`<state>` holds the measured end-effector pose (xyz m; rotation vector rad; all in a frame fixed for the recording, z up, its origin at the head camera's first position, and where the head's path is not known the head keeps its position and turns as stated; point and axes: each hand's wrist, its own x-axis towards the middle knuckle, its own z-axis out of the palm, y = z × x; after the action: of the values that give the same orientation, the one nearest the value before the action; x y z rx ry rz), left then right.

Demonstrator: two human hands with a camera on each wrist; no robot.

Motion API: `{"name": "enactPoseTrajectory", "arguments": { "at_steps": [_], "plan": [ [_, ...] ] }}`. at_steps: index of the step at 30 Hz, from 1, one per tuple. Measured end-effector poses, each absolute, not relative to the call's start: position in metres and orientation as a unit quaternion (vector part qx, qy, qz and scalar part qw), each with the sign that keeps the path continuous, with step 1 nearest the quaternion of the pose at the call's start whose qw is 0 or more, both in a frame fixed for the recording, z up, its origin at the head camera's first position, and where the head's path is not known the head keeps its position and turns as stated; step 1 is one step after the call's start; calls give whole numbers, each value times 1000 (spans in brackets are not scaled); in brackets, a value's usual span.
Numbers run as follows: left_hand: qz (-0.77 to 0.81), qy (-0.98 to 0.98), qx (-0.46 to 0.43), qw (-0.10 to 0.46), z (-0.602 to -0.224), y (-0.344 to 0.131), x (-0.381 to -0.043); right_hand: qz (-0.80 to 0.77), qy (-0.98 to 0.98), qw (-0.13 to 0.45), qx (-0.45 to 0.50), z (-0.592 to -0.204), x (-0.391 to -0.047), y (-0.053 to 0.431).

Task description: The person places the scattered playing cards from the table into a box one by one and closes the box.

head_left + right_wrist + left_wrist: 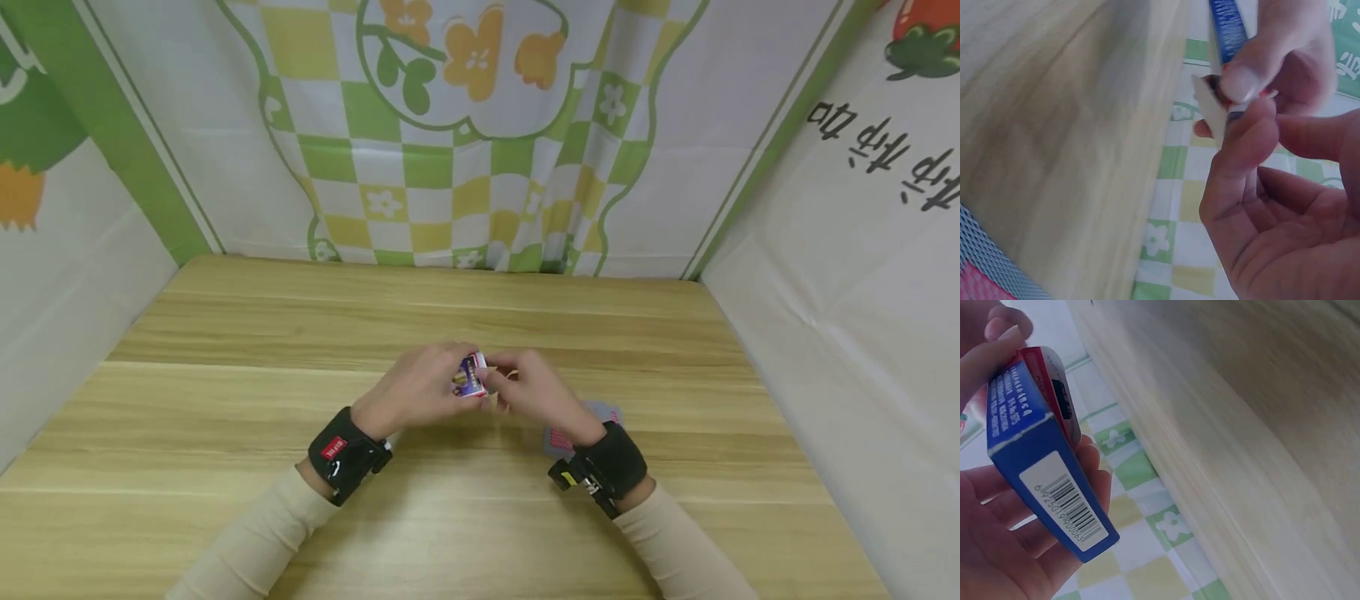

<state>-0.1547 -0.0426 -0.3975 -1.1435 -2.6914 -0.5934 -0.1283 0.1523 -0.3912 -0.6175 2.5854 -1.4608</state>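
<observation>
My left hand (420,383) grips a small blue card box (463,379) by its sides, raised over the middle of the table. The left wrist view shows the barcode panel of the card box (1054,494) and a red, round-cornered part at its other end. The right hand (536,387) meets the box there, thumb and forefinger pinching its end. In the right wrist view a pale flap (1210,109) stands out beside the fingertips. Partly under the right wrist lies a red-and-grey patterned deck of playing cards (558,442) on the table.
The wood-grain table (225,433) spreads around both hands. A green and yellow checked curtain (427,192) hangs along its back edge. White printed cloth walls (840,300) close in the left and right sides.
</observation>
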Motion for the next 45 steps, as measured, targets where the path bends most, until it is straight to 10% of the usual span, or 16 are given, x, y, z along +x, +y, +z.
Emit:
{"name": "enactPoseTrajectory", "arguments": {
  "at_steps": [11, 25, 45],
  "plan": [
    [-195, -911, -357, 68, -395, -45, -156, -407, 875, 47, -258, -379, -130, 162],
    [-189, -921, -340, 41, -396, -42, -152, -132, 961, 201, -135, -391, -143, 230],
    [-185, -919, -346, 38, -398, -41, -153, -202, 936, 153, -246, -384, -150, 241]
  ]
}}
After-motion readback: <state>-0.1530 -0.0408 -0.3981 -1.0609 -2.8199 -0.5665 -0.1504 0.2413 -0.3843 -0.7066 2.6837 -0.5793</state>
